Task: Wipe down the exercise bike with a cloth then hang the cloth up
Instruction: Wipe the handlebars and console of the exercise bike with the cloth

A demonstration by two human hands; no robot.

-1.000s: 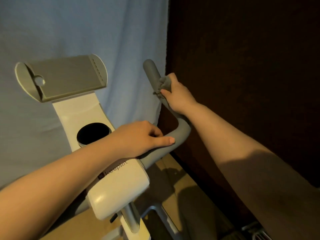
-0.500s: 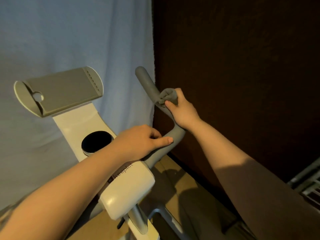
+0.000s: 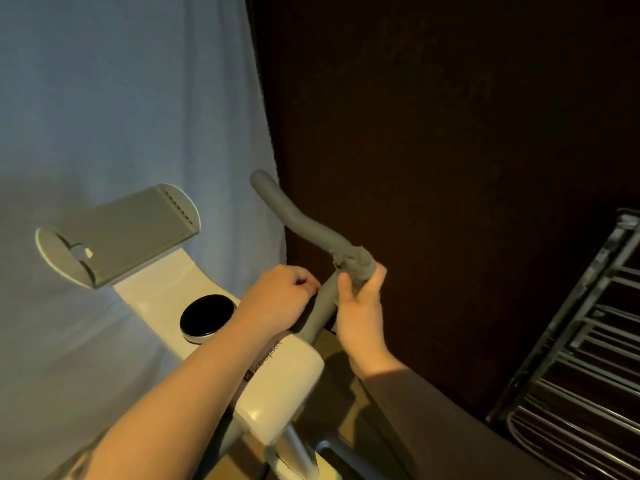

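- Head view: the person's right hand (image 3: 360, 317) is gripping a bunched grey cloth (image 3: 356, 263) around the bend of the grey foam handlebar (image 3: 298, 220) of the exercise bike (image 3: 277, 375); the bar's long axis is running up and left from the cloth toward its free end.
- The left hand (image 3: 280, 299), fingers curled, is lying against the bar's lower stretch, just beside the right; whether it is gripping is unclear.
- A drying rack (image 3: 571, 341) is standing at the right, nearer the right arm.
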